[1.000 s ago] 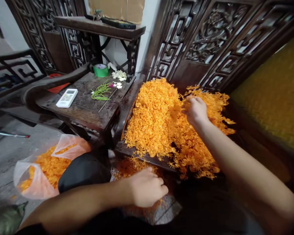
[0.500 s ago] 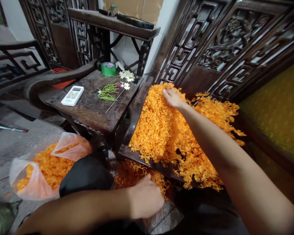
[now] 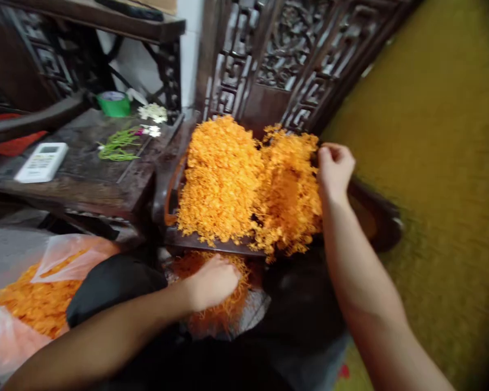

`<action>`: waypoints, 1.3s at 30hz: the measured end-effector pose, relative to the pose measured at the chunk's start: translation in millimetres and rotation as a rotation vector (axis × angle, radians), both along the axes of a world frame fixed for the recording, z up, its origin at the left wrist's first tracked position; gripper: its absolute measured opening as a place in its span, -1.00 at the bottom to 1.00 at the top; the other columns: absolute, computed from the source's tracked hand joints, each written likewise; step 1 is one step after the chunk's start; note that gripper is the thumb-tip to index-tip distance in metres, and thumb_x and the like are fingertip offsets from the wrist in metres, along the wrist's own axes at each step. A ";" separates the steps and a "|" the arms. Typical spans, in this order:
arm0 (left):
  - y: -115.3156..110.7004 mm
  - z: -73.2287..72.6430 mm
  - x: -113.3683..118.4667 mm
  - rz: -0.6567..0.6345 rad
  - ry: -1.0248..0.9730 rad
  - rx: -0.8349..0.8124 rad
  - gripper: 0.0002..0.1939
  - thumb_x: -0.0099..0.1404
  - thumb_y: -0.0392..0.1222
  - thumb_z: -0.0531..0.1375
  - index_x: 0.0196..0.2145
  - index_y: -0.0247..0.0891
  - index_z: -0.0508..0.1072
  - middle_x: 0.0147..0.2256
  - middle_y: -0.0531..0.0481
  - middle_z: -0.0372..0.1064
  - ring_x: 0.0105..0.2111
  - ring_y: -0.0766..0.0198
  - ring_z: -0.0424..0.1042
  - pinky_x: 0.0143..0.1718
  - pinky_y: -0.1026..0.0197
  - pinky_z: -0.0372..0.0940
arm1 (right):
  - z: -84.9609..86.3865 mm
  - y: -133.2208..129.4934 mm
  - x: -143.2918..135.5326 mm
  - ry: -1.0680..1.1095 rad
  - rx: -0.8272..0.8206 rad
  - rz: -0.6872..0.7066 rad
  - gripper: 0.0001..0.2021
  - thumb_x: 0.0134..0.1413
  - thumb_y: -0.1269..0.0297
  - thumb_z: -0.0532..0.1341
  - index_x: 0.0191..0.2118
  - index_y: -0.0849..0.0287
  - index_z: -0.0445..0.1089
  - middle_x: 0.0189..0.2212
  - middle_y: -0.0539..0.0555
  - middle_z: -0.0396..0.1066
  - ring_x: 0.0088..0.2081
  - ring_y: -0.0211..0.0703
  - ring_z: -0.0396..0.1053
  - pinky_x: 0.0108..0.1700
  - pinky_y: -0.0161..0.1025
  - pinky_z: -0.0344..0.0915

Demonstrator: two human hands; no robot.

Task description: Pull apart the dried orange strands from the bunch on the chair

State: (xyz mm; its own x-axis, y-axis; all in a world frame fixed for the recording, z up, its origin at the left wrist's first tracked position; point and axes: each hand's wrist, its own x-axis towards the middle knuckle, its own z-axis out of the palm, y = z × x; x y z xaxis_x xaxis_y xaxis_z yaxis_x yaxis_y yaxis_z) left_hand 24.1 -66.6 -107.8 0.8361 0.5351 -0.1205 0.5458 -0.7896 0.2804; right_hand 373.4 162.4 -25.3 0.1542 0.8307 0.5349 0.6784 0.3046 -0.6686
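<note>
On the dark wooden chair seat lie two mounds of frilly orange strands, which look like small blossoms: a left mound (image 3: 222, 179) and a looser right mound (image 3: 289, 190). My right hand (image 3: 336, 163) is at the right mound's outer edge, its thumb and fingers pinched together against the strands. Lower down, between my knees, my left hand (image 3: 215, 281) is curled closed over a heap of thin orange strands (image 3: 228, 307). The left fingertips point down and are hidden, so what they grip cannot be made out.
To the left, a wooden side table (image 3: 93, 195) carries a white remote control (image 3: 43, 163), green tape (image 3: 114, 104), green stems (image 3: 120, 145) and white blossoms (image 3: 152, 113). A plastic bag (image 3: 12, 339) of orange pieces stands on the floor. Carved panels (image 3: 264, 65) rise behind the chair.
My right hand has moved from the top of the left mound to the right mound's outer edge, and its fingers have closed. The view has swung right. My left hand stays low and closed.
</note>
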 end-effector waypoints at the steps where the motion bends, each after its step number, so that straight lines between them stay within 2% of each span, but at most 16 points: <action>1: 2.7 0.0 1.7 0.008 0.013 0.015 -0.71 0.36 -0.40 0.13 -0.02 -0.33 0.53 -0.13 -0.21 0.57 -0.07 0.03 0.56 0.04 -0.05 0.36 | -14.8 -18.7 11.7 -0.031 -0.012 -0.110 -0.62 0.29 0.04 0.06 0.05 0.17 0.35 -0.01 0.31 0.33 0.10 0.14 0.23 0.16 0.08 0.12; 4: 13.5 8.3 9.7 -0.042 -0.021 -0.041 -0.51 0.38 -0.34 0.12 0.25 -0.31 0.36 0.03 -0.25 0.53 0.01 0.01 0.53 0.02 -0.03 0.36 | -51.3 -55.3 32.7 -0.206 -0.152 -0.290 -0.69 0.08 0.21 0.29 -0.08 0.26 0.50 -0.01 0.34 0.35 0.07 0.20 0.28 0.20 0.10 0.16; 7: 27.0 27.4 34.5 -0.031 -0.172 -0.128 -0.57 0.46 -0.24 0.08 0.25 -0.22 0.36 0.08 -0.17 0.51 0.04 0.10 0.51 0.04 0.05 0.36 | -62.6 -67.2 42.6 -0.331 -0.275 -0.299 -0.75 0.15 0.30 0.23 -0.09 0.25 0.54 -0.01 0.33 0.37 0.05 0.15 0.29 0.19 0.06 0.22; 11: 50.5 43.2 105.3 0.125 -0.251 0.006 -0.68 0.52 -0.14 0.02 0.07 -0.28 0.46 0.00 -0.18 0.53 0.03 0.09 0.48 0.12 0.01 0.32 | -44.2 -74.4 48.6 -0.267 -0.193 -0.336 -0.73 0.26 0.25 0.16 -0.06 0.21 0.53 0.02 0.32 0.38 0.10 0.19 0.26 0.23 0.13 0.20; 14: 78.0 40.7 166.9 0.219 -0.175 0.154 -0.46 0.43 0.07 0.17 0.17 -0.42 0.40 0.04 -0.38 0.48 0.05 -0.09 0.46 0.10 -0.11 0.33 | -22.9 -85.2 48.2 -0.249 -0.085 -0.296 -0.71 0.30 0.24 0.13 -0.03 0.20 0.53 0.02 0.30 0.41 0.09 0.17 0.30 0.21 0.06 0.24; 15: 89.7 39.1 184.5 0.260 -0.177 0.160 -0.39 0.39 0.06 0.22 0.20 -0.47 0.37 0.04 -0.44 0.47 0.03 -0.12 0.47 0.08 -0.13 0.34 | -17.0 -89.7 48.4 -0.246 -0.073 -0.280 -0.71 0.31 0.26 0.12 -0.03 0.20 0.54 0.00 0.29 0.43 0.06 0.15 0.34 0.19 0.02 0.26; 16: 102.5 37.9 199.4 0.297 -0.188 0.128 -0.42 0.36 -0.02 0.26 0.19 -0.49 0.39 0.01 -0.45 0.49 -0.01 -0.13 0.50 0.04 -0.13 0.36 | -12.3 -94.2 49.1 -0.242 -0.084 -0.277 -0.71 0.32 0.27 0.10 -0.03 0.19 0.54 -0.01 0.28 0.45 0.03 0.14 0.37 0.16 0.00 0.28; 18: 130.5 38.6 220.5 0.346 -0.212 0.054 -0.63 0.37 -0.23 0.18 0.08 -0.44 0.50 -0.12 -0.34 0.56 -0.11 -0.02 0.55 -0.01 -0.05 0.39 | -7.7 -102.1 53.0 -0.237 -0.153 -0.320 -0.69 0.33 0.30 0.08 -0.03 0.18 0.55 -0.05 0.30 0.49 -0.02 0.16 0.41 0.11 0.01 0.29; 21: 170.7 49.7 233.3 0.358 -0.230 0.023 -0.69 0.38 -0.30 0.08 -0.07 -0.31 0.60 -0.18 -0.14 0.60 -0.17 0.17 0.56 -0.02 0.15 0.40 | -14.0 -107.4 63.7 -0.266 -0.304 -0.394 -0.69 0.31 0.33 0.12 0.02 0.25 0.54 -0.07 0.35 0.49 -0.02 0.23 0.44 0.09 0.05 0.29; 24: 194.4 65.2 237.3 0.415 -0.282 0.061 -0.64 0.39 -0.31 0.04 -0.06 -0.24 0.62 -0.12 -0.08 0.59 -0.11 0.20 0.54 0.06 0.17 0.38 | -31.5 -101.7 73.9 -0.279 -0.456 -0.329 -0.63 0.22 0.29 0.27 0.11 0.30 0.50 0.06 0.41 0.44 0.05 0.26 0.44 0.12 0.03 0.31; 27: 193.7 67.7 245.0 0.426 -0.276 0.156 -0.62 0.36 -0.16 0.16 0.08 -0.23 0.56 0.08 -0.15 0.50 0.11 0.06 0.44 0.23 0.05 0.28 | -48.5 -88.1 77.9 -0.211 -0.534 -0.276 -0.59 0.12 0.33 0.37 0.09 0.34 0.51 0.02 0.42 0.49 0.07 0.22 0.46 0.13 -0.05 0.32; 30: 179.8 50.3 254.9 0.325 -0.151 0.159 -0.20 0.31 0.12 0.25 0.38 -0.32 0.23 0.33 -0.28 0.24 0.32 -0.12 0.21 0.32 -0.13 0.18 | -56.9 -74.5 76.6 -0.127 -0.511 -0.279 -0.67 0.12 0.39 0.33 0.01 0.35 0.55 -0.09 0.36 0.57 0.00 0.15 0.51 0.07 -0.11 0.35; 32: 172.0 33.5 258.4 0.291 -0.084 0.159 -0.03 0.30 0.22 0.25 0.46 -0.33 0.04 0.42 -0.29 0.08 0.40 -0.14 0.08 0.35 -0.19 0.13 | -57.5 -69.0 75.9 -0.065 -0.465 -0.290 -0.73 0.17 0.41 0.26 -0.03 0.33 0.56 -0.09 0.32 0.58 -0.02 0.12 0.52 0.05 -0.13 0.36; 34: 167.9 18.6 258.0 0.297 -0.059 0.196 -0.04 0.34 0.26 0.19 0.48 -0.29 -0.03 0.46 -0.25 -0.01 0.44 -0.08 -0.01 0.36 -0.20 0.11 | -55.5 -67.7 76.5 -0.011 -0.394 -0.318 -0.72 0.24 0.44 0.15 -0.01 0.30 0.53 -0.04 0.28 0.57 0.00 0.06 0.51 0.08 -0.13 0.36; 36: 166.5 8.6 254.7 0.296 -0.048 0.245 -0.13 0.39 0.28 0.10 0.46 -0.24 0.01 0.47 -0.20 -0.06 0.46 -0.04 -0.06 0.37 -0.19 0.10 | -52.2 -69.6 77.3 0.085 -0.227 -0.353 -0.70 0.28 0.45 0.07 0.00 0.27 0.49 -0.02 0.24 0.54 0.02 -0.01 0.48 0.11 -0.14 0.35; 39: 166.2 1.9 249.2 0.275 -0.018 0.293 -0.20 0.43 0.32 -0.01 0.42 -0.23 0.11 0.48 -0.19 -0.09 0.47 -0.04 -0.11 0.38 -0.21 0.07 | -47.0 -74.8 76.1 0.216 0.126 -0.345 -0.78 0.27 0.43 0.07 -0.13 0.19 0.46 -0.10 0.17 0.51 -0.02 -0.08 0.46 0.12 -0.14 0.34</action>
